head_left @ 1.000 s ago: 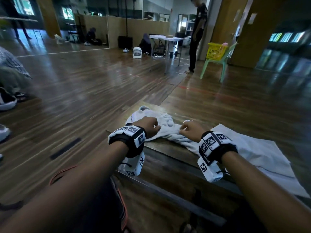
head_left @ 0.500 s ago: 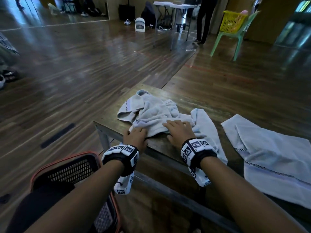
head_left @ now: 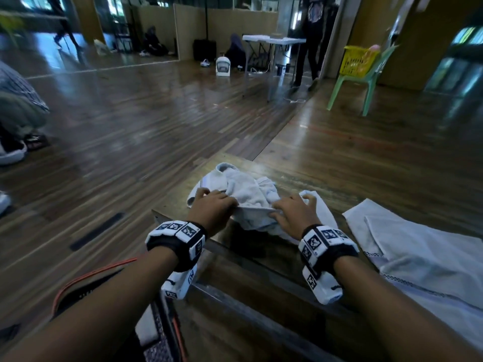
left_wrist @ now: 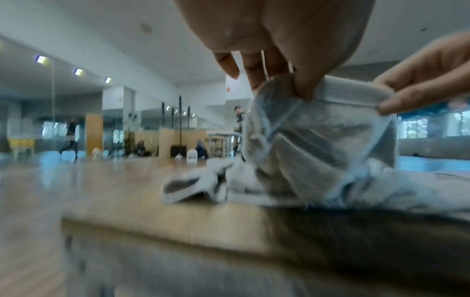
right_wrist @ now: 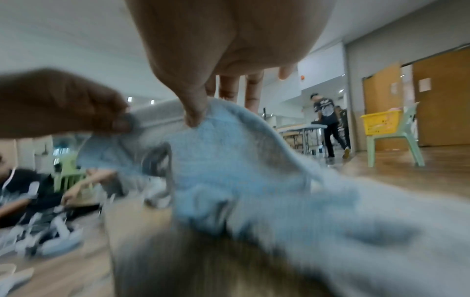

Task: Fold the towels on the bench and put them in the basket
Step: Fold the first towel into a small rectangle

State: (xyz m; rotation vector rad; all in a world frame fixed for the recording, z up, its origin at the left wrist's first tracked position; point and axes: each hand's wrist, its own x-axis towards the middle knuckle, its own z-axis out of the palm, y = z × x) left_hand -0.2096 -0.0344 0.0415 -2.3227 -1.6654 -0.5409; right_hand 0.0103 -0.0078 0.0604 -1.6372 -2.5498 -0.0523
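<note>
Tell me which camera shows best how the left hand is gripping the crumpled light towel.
Left wrist view: the left hand visibly pinches the crumpled light towel's hem. The head view shows only that hand's back over the towel; the right wrist view shows it dark and blurred.

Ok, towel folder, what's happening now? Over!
Left hand and right hand pinch the crumpled towel, edge lifted off the bench. Second towel lies flat alongside. Nothing blocking.

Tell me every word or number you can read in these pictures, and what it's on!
No word or number can be read.
Wrist bands on the left hand and right hand: black-and-white square code patterns, no letters.
Standing person's dark shirt: a print, too blurred.
Papers on the wooden door: too small and blurred.
</note>
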